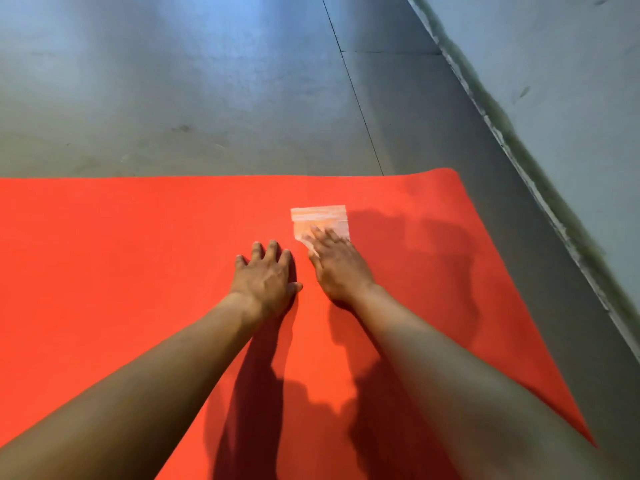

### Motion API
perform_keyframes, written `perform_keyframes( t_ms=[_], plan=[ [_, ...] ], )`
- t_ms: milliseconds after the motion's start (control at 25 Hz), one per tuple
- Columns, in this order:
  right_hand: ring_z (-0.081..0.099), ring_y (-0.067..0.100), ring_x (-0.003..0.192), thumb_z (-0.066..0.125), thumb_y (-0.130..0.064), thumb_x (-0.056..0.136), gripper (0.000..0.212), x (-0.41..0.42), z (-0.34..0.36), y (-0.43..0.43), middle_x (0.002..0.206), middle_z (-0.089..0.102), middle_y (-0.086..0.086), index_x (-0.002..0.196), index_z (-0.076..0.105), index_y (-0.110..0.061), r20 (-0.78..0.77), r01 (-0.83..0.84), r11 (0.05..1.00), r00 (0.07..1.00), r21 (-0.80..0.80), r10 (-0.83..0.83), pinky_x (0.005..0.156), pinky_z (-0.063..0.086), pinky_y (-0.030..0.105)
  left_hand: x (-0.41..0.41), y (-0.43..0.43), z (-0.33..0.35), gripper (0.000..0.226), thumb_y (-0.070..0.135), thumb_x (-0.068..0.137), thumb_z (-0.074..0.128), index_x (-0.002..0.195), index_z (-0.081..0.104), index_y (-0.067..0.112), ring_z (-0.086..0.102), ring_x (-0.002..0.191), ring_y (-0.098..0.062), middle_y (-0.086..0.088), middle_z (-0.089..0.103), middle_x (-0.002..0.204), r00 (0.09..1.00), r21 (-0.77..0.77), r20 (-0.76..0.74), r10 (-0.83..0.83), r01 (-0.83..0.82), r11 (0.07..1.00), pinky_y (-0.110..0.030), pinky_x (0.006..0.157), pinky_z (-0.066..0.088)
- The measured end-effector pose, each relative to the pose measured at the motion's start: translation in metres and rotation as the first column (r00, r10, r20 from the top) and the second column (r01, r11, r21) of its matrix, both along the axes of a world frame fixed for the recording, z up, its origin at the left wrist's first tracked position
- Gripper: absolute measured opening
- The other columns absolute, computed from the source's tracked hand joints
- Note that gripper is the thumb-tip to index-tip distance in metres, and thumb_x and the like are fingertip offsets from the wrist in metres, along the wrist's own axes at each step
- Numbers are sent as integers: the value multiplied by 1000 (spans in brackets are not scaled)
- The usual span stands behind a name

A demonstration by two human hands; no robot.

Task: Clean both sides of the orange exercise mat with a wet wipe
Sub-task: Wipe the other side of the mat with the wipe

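The right hand (337, 268) presses flat fingers on the wet wipe (320, 221) — which juts ahead toward the orange mat (138, 254)'s far edge — while the left hand (266, 278) rests open alongside.

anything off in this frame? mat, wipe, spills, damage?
Nothing stands out. The orange exercise mat lies flat on the concrete floor; the wet wipe sits flat under the fingers of the right hand, and the left hand rests on the mat beside it. Only the wall base looks scuffed.
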State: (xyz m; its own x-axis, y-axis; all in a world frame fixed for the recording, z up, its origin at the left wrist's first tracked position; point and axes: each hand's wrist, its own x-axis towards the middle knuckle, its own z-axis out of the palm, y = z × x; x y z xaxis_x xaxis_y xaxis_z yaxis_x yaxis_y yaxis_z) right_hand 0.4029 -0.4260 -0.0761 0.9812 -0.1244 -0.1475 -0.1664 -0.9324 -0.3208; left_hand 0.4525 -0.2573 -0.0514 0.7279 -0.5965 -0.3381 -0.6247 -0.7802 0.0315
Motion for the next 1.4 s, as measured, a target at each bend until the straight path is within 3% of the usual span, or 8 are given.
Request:
perform_keyframes(
  t_ms=[160,440,680,960,1040,1120,1200,1400],
  plan=[
    [8,26,156,27,-35,108,51,0,5,18,168,16,2,158,29,-23,-84,241,970,966,-31,-243,125,11,47,-2,22,9,58,57,96,47,142,39,21,26,144,-33,-7,30,153,998,-23,-69,-3,2,1000,-54,108,38],
    [11,23,155,29,-36,108,49,-35,11,63,168,18,2,156,32,-25,-50,-149,989,988,-16,148,124,15,45,-16,48,20,48,46,95,48,136,45,20,34,138,-30,-4,37,145,995,-4,-104,9,-10,1000,-50,102,43],
    [8,27,156,25,-35,108,52,-36,15,41,169,12,4,158,26,-22,-132,295,954,945,-43,-298,125,12,46,-22,51,21,51,45,96,51,139,43,20,33,138,-30,-4,35,145,992,-1,-128,1,-1,1000,-50,102,44],
    [16,28,155,28,-36,108,50,-45,8,75,167,21,6,156,33,-22,-53,-196,979,980,-63,192,124,19,46,-20,65,18,49,42,94,51,136,44,18,29,143,-32,-6,35,146,993,-52,-117,7,-13,999,-52,105,42],
    [18,28,154,27,-35,108,50,-33,6,49,167,20,8,157,32,-23,-47,-57,991,998,-118,51,123,21,45,-14,73,18,49,42,95,53,138,43,20,26,145,-34,-6,34,147,993,-51,-117,15,-21,998,-55,107,40],
    [12,28,155,27,-36,109,51,-17,9,34,168,15,6,158,28,-23,-87,238,967,965,-86,-246,125,15,46,-7,82,17,49,43,96,53,139,42,22,27,145,-34,-6,33,148,992,-69,-122,39,-47,996,-55,108,39],
    [7,29,156,26,-37,109,52,-5,10,53,169,11,5,159,25,-22,-111,322,944,938,-68,-328,126,10,48,-1,88,14,47,43,95,53,136,45,21,34,139,-32,-5,36,147,996,-99,-86,29,-37,994,-52,106,41],
    [10,26,156,31,-35,108,49,2,6,103,167,19,4,156,34,-22,-44,-114,993,993,-13,114,125,12,46,9,92,8,40,42,94,52,127,52,20,42,129,-30,-5,45,140,999,-222,-6,36,-36,974,-45,99,45]
  ],
)
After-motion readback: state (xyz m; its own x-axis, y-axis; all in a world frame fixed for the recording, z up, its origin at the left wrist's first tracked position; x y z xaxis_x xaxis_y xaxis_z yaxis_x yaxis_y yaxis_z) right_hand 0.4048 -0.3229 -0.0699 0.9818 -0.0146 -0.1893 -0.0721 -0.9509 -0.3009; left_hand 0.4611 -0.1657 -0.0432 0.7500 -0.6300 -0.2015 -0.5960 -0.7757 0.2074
